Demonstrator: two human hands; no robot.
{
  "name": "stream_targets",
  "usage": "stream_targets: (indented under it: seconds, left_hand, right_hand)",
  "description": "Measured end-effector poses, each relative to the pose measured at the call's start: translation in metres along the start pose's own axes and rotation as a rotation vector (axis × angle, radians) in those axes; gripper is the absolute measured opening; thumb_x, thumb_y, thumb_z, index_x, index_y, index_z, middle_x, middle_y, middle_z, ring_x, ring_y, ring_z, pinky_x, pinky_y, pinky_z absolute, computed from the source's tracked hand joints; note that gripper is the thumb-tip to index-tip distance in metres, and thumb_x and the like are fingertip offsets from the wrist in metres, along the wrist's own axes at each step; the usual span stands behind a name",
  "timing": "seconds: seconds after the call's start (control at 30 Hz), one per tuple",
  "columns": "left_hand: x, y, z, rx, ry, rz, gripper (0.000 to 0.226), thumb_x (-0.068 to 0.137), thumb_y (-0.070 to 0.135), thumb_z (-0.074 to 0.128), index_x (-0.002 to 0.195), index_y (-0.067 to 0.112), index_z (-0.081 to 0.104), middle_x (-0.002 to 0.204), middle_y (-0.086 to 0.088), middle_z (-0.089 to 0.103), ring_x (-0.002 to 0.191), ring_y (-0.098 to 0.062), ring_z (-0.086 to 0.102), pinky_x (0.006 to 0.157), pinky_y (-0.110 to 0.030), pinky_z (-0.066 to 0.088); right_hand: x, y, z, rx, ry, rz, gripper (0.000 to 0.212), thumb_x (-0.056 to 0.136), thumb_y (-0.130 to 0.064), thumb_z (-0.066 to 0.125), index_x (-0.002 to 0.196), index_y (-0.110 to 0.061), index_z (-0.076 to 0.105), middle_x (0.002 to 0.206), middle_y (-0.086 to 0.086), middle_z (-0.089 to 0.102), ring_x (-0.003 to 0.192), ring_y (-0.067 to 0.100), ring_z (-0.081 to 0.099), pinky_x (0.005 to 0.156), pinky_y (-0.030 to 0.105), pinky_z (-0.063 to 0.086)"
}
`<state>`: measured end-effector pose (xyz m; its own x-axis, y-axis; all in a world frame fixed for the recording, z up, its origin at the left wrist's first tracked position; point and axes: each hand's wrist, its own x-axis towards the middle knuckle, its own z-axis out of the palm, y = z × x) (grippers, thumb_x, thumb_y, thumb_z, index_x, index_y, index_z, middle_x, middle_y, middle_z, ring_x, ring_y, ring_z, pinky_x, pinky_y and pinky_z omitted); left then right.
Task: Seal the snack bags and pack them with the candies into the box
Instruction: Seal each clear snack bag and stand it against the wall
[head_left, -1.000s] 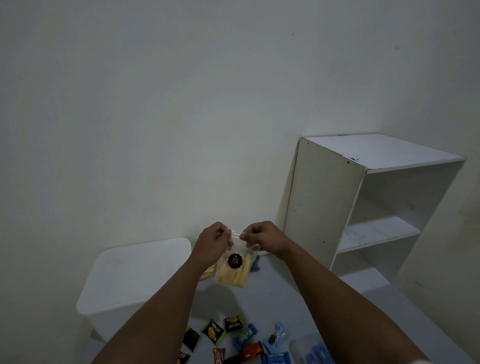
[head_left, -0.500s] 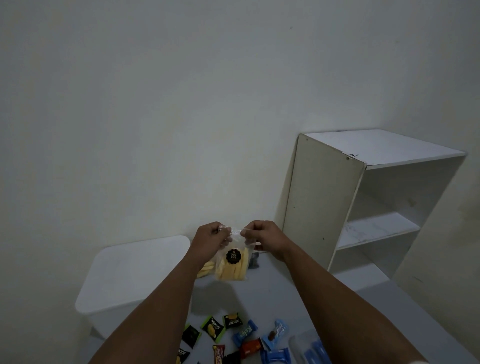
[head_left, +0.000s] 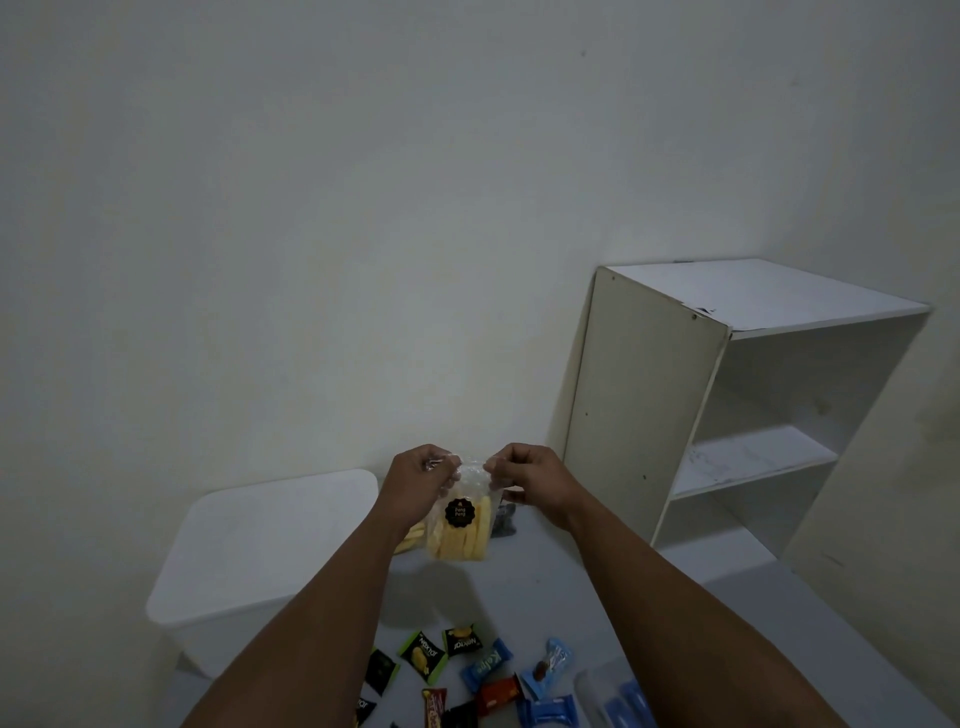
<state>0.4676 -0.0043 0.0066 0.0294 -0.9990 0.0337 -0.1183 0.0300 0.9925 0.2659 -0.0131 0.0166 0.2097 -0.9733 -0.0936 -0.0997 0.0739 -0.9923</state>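
A clear snack bag (head_left: 460, 525) of yellow sticks with a round black label hangs in the air above the grey table. My left hand (head_left: 415, 480) pinches its top left corner and my right hand (head_left: 527, 475) pinches its top right corner. Another bag of yellow sticks (head_left: 410, 538) lies on the table behind, partly hidden by my left wrist. Several wrapped candies (head_left: 485, 670) in green, black, blue and red lie near the front. A white lidded box (head_left: 270, 551) stands at the left. A clear container (head_left: 615, 699) with blue items shows at the bottom edge.
A white open shelf unit (head_left: 727, 410) stands on the right against the wall. A small dark object (head_left: 505, 519) lies on the table behind the held bag. The grey table surface (head_left: 561, 587) runs between the box and the shelf.
The held bag has turned a little and hangs straighter; my hands stay at its top corners. The view has shifted slightly.
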Motion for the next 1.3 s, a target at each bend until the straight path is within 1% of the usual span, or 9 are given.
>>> stream_targets:
  seconds: [0.13, 0.2, 0.37, 0.5, 0.67, 0.87, 1.03, 1.2, 1.3]
  left_hand:
    - [0.0, -0.001, 0.002, -0.007, 0.015, -0.005, 0.012, 0.094, 0.017, 0.068, 0.093, 0.006, 0.073, 0.083, -0.012, 0.075, 0.074, -0.018, 0.067, 0.073, -0.033, 0.057]
    - [0.001, 0.001, 0.001, -0.008, 0.026, -0.001, 0.012, 0.094, 0.017, 0.068, 0.093, 0.006, 0.073, 0.084, -0.014, 0.074, 0.074, -0.018, 0.067, 0.074, -0.034, 0.057]
    - [0.002, 0.0, 0.0, 0.001, 0.019, -0.006, 0.013, 0.094, 0.019, 0.068, 0.091, 0.008, 0.073, 0.082, -0.01, 0.076, 0.076, -0.019, 0.068, 0.079, -0.038, 0.059]
    - [-0.003, 0.001, -0.003, -0.076, 0.024, -0.04, 0.021, 0.097, 0.019, 0.063, 0.095, 0.001, 0.074, 0.086, -0.01, 0.079, 0.076, -0.017, 0.068, 0.079, -0.037, 0.057]
    - [-0.005, 0.001, -0.005, -0.045, -0.013, -0.031, 0.022, 0.099, 0.023, 0.06, 0.097, 0.005, 0.073, 0.089, -0.005, 0.079, 0.084, -0.019, 0.072, 0.083, -0.035, 0.057]
    - [-0.007, 0.0, -0.002, -0.038, -0.035, -0.036, 0.024, 0.101, 0.022, 0.057, 0.097, 0.005, 0.073, 0.09, -0.005, 0.079, 0.084, -0.018, 0.072, 0.086, -0.038, 0.058]
    - [-0.006, 0.0, -0.006, -0.02, -0.071, -0.061, 0.028, 0.105, 0.021, 0.048, 0.102, 0.007, 0.073, 0.093, -0.005, 0.079, 0.097, -0.026, 0.073, 0.09, -0.042, 0.057]
    - [-0.004, 0.0, -0.002, 0.063, -0.074, -0.006, 0.029, 0.105, 0.021, 0.048, 0.095, 0.007, 0.071, 0.088, -0.006, 0.078, 0.094, -0.026, 0.074, 0.085, -0.039, 0.057]
    - [-0.004, 0.0, -0.003, 0.086, -0.066, 0.013, 0.029, 0.105, 0.019, 0.048, 0.094, 0.003, 0.07, 0.087, -0.009, 0.077, 0.088, -0.024, 0.072, 0.077, -0.032, 0.055]
  right_hand:
    - [0.0, 0.0, 0.0, -0.012, 0.036, -0.02, 0.023, 0.09, -0.019, 0.074, 0.094, 0.003, 0.069, 0.086, 0.013, 0.07, 0.078, 0.02, 0.067, 0.069, 0.036, 0.049]
    - [-0.002, 0.001, -0.001, 0.008, 0.054, -0.025, 0.022, 0.09, -0.023, 0.074, 0.096, -0.002, 0.074, 0.09, 0.011, 0.073, 0.08, 0.018, 0.07, 0.069, 0.035, 0.051]
    - [-0.004, 0.002, -0.001, 0.065, 0.027, -0.043, 0.017, 0.09, -0.019, 0.074, 0.088, -0.003, 0.071, 0.082, 0.013, 0.067, 0.076, 0.02, 0.063, 0.069, 0.037, 0.046]
    - [-0.003, 0.001, -0.002, 0.1, 0.107, -0.045, 0.015, 0.089, -0.017, 0.074, 0.09, -0.003, 0.073, 0.08, 0.009, 0.066, 0.072, 0.019, 0.064, 0.069, 0.038, 0.051]
    - [-0.001, 0.003, 0.001, -0.004, 0.087, -0.039, 0.013, 0.086, -0.028, 0.078, 0.085, -0.015, 0.077, 0.084, 0.003, 0.074, 0.077, 0.016, 0.071, 0.071, 0.034, 0.053]
    - [0.0, 0.005, 0.004, -0.067, 0.096, -0.099, 0.015, 0.09, -0.019, 0.074, 0.079, -0.009, 0.069, 0.072, 0.007, 0.068, 0.067, 0.014, 0.066, 0.065, 0.035, 0.051]
    - [-0.001, 0.002, 0.005, -0.101, 0.087, -0.076, 0.025, 0.087, -0.027, 0.077, 0.093, -0.003, 0.074, 0.077, 0.005, 0.072, 0.069, 0.013, 0.069, 0.061, 0.025, 0.053]
    - [0.003, 0.002, 0.01, -0.138, 0.07, -0.108, 0.021, 0.089, -0.019, 0.074, 0.087, 0.001, 0.068, 0.074, 0.007, 0.067, 0.066, 0.014, 0.065, 0.066, 0.031, 0.053]
    - [0.004, 0.001, 0.012, -0.154, 0.071, -0.11, 0.019, 0.09, -0.018, 0.073, 0.087, 0.0, 0.068, 0.075, 0.008, 0.064, 0.065, 0.014, 0.064, 0.066, 0.033, 0.052]
